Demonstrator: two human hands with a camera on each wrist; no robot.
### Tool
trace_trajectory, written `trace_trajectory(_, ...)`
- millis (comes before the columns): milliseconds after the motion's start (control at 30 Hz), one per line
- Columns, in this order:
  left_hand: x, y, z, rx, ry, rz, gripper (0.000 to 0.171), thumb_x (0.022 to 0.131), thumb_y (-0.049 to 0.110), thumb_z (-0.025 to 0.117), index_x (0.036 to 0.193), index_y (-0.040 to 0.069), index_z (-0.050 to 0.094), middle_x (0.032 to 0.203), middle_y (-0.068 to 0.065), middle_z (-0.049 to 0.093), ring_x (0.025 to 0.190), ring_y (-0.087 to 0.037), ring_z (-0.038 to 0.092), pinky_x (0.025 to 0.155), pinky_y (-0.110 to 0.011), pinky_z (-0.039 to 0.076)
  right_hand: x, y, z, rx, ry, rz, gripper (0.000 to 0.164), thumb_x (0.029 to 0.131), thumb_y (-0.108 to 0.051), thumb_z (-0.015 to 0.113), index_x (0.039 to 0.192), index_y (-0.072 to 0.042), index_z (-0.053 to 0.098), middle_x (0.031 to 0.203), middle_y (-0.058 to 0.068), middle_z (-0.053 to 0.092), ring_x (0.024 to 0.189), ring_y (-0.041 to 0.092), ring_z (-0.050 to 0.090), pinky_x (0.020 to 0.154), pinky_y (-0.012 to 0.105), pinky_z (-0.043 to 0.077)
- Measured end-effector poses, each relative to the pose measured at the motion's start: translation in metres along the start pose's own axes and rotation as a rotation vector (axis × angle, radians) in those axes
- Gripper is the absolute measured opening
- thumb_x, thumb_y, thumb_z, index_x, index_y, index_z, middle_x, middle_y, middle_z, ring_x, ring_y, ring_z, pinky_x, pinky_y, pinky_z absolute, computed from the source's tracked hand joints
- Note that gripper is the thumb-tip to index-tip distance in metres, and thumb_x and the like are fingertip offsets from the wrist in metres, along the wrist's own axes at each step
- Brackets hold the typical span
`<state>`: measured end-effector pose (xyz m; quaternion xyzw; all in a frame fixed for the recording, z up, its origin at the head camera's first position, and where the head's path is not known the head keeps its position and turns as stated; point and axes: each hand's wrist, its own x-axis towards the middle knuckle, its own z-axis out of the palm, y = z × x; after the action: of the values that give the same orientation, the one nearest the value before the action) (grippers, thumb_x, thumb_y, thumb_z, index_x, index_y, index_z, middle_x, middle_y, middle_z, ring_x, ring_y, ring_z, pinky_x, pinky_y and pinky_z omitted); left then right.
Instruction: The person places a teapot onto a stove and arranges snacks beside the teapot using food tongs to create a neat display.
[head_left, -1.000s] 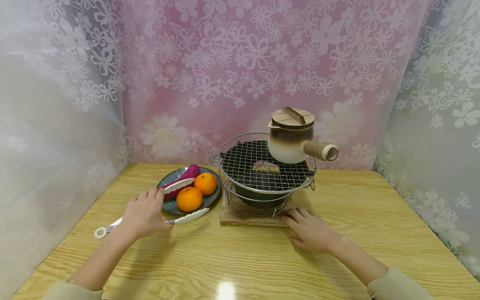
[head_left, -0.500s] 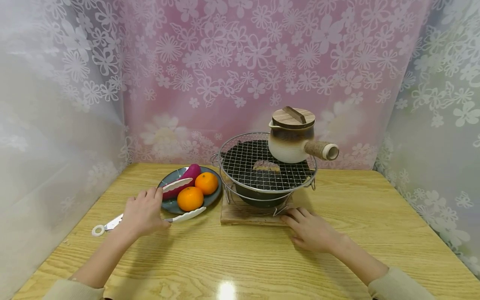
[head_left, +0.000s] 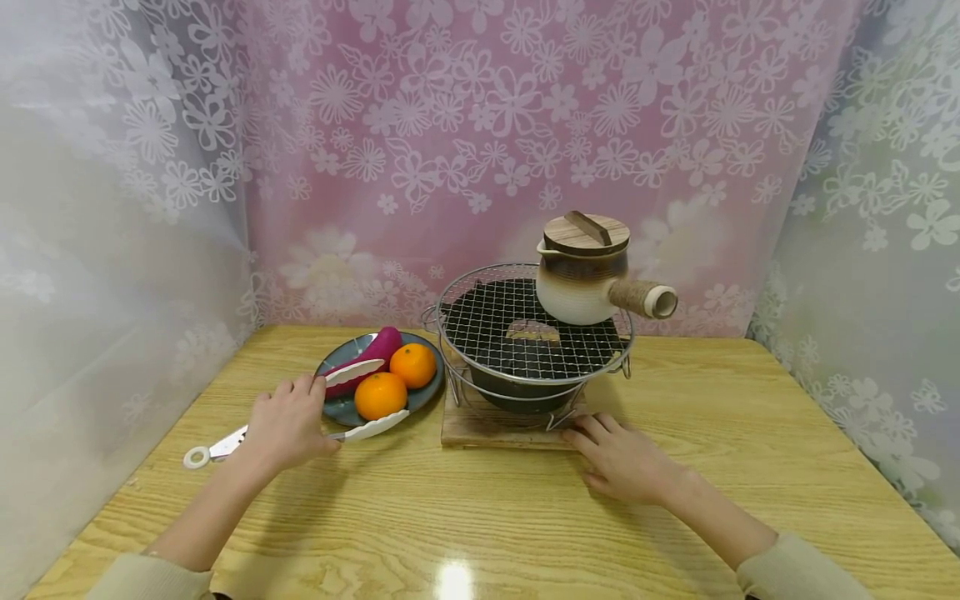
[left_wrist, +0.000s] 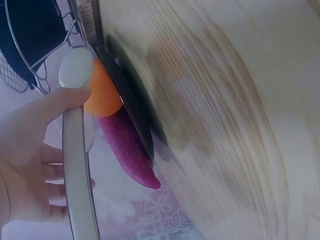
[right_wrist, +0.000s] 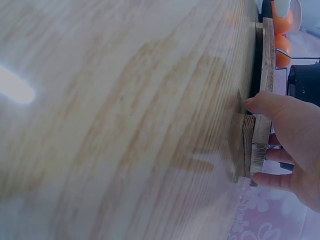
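White-tipped tongs [head_left: 375, 426] sit in the L hand [head_left: 288, 423], which pinches them b/w thumb and fingers, tips spread. Just past its fingertips: dark plate [head_left: 431, 390] w/ purple sweet potato [head_left: 385, 342], near orange [head_left: 380, 396] & far orange [head_left: 412, 366]. Tips stand either side of the near orange. R hand [head_left: 621, 461] pinches the closest corner of the wooden board [head_left: 501, 438]; contact's partly hidden in the R wrist view, so can't tell how firm. Beyond that hand, the board carries a dark stove bowl [head_left: 517, 396] under wire mesh [head_left: 491, 333], w/ lidded pot [head_left: 573, 293] on top, handle out past the rim. Risks, as I judge it: near orange could roll off b/c it's round & smooth, esp. if squeezed off-centre. Upper tip could nudge the sweet potato, being right alongside. Any tug by the R hand might shift the pot, b/c it's near the mesh's edge.
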<state>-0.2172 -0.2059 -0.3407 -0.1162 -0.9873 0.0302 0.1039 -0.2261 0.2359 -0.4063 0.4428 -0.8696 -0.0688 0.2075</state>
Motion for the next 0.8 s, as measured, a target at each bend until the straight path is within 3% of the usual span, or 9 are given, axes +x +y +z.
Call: trace_trajectory(800, 0.0042, -0.0062, 0.0051, -0.015, -0.045, -0.027, 0.084, 0.060, 0.043, 0.081, 0.118, -0.010, 0.049, 0.105, -0.022, 0.053, 0.090, -0.038, 0.049, 0.074, -0.055, 0.042, -0.0004, 0.0006, -0.0002, 0.008, -0.060, 0.032, 0.054, 0.077, -0.029, 0.072, 0.122, -0.008, 0.053, 0.115, 0.011, 0.051, 0.101, 0.028, 0.050, 0.079, 0.041, 0.047)
